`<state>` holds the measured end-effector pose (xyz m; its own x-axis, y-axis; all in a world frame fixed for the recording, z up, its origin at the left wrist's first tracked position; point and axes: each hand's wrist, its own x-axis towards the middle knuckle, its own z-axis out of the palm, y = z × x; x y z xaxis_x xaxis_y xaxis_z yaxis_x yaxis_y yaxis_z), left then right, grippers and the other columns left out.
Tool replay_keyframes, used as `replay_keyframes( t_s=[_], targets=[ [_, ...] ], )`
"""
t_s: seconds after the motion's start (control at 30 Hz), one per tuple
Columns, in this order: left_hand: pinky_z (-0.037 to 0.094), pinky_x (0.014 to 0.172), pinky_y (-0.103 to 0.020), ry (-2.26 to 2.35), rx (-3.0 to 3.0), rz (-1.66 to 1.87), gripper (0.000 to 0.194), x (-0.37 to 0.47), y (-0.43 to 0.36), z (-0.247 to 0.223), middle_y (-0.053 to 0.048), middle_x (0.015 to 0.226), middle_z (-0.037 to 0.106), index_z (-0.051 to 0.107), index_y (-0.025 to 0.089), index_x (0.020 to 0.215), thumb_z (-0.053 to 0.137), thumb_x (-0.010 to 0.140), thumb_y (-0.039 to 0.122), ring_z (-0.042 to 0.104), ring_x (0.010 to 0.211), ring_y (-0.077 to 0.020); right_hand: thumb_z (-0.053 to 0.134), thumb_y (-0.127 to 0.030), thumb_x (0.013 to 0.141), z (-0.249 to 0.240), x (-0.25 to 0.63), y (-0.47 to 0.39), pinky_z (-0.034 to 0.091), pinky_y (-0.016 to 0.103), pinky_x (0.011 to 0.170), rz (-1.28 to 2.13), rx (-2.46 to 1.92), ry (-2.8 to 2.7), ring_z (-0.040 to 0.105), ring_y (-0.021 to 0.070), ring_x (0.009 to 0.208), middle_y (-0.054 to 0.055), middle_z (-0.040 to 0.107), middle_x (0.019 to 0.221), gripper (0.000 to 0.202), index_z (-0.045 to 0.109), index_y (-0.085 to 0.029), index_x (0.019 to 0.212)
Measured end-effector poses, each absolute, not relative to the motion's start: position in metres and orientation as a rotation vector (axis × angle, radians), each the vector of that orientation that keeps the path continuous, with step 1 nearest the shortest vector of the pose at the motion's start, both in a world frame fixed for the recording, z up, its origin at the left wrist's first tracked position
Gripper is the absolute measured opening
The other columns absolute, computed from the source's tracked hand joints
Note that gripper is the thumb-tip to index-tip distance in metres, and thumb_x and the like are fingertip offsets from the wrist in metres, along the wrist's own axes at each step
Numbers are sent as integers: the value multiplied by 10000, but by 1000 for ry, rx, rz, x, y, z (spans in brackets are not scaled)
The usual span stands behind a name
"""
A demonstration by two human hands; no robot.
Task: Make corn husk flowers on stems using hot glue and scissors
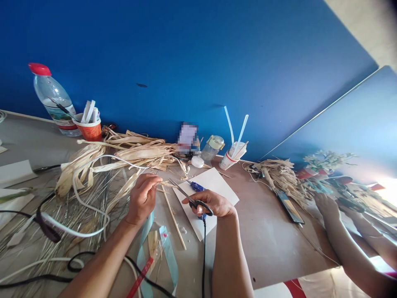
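My left hand (144,196) pinches a thin strip of dried husk (166,183) between thumb and fingertips. My right hand (214,203) grips dark-handled scissors (198,203), whose blades point up and left toward the strip. The blades look slightly parted; whether they touch the husk is hard to tell. Beneath my right hand lie a blue glue gun (197,186) with a black cable and a sheet of white paper (225,188). A thin wooden stick (173,217) rests between my two forearms, beside a pale blue ribbon (169,254).
Dried husks (136,151) and thin wires (89,203) cover the left side, crossed by cables. Behind stand a bottle (56,99), an orange cup (91,130), a glass jar (212,149) and a paper cup (229,159). Another person's hands (327,207) are at right, near a phone (290,207).
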<state>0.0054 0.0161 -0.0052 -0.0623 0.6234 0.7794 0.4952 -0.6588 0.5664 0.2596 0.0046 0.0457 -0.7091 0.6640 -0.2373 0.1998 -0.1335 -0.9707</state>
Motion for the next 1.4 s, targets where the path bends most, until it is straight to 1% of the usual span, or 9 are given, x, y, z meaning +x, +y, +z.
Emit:
replay_keyframes(
  t_s=[0.33,0.57,0.77,0.9,1.03,1.17,1.27,1.4],
  targets=[
    [525,803,-336,1220,2063,1830,155,5,16,-5,-48,881,667,657,207,914,518,888,145,632,864,-175,730,-603,696,47,259,5,292,212,484,1925,-982,-1795,397,73,546,-29,472,636,741,632,-50,1179],
    [519,802,-319,1196,2064,1838,175,5,16,-5,-49,889,670,664,205,918,526,871,107,627,877,-171,751,-607,665,47,258,5,311,213,484,1934,-980,-1763,412,70,536,-34,475,625,711,654,-57,1106],
    [528,802,-333,1222,2037,1806,138,6,16,-7,-55,872,683,667,207,897,536,883,166,638,865,-180,755,-588,671,48,258,5,330,212,472,1894,-1008,-1769,423,68,509,-35,492,597,654,666,-69,1059],
    [535,754,-294,1211,1897,1731,138,8,17,-10,-30,871,681,652,215,920,515,905,227,643,826,-157,703,-594,728,50,257,5,301,212,456,1804,-941,-1738,402,68,501,-28,514,606,624,644,-84,1082],
    [539,708,-266,1193,1734,1694,148,9,19,-12,-16,855,679,643,222,937,510,909,282,651,785,-146,702,-595,727,51,256,4,294,207,469,1848,-848,-1743,417,73,540,-20,515,651,646,620,-78,1106],
    [532,746,-293,1226,1806,1749,147,6,20,-12,-20,866,681,652,222,935,516,904,268,646,803,-156,712,-613,706,52,256,3,320,221,505,1877,-832,-1762,439,87,585,-5,532,695,682,614,-79,1118],
    [524,789,-316,1260,1926,1767,145,4,19,-9,-28,886,686,655,214,930,516,903,246,638,845,-164,704,-644,692,51,255,3,320,221,501,1901,-839,-1791,436,92,590,-3,537,694,706,612,-87,1117],
    [524,800,-333,1290,1996,1771,154,4,17,-5,-36,882,686,660,210,923,510,905,239,639,859,-172,693,-669,684,50,254,4,329,222,498,1917,-862,-1838,441,100,598,-3,537,686,729,608,-90,1119]
  ],
)
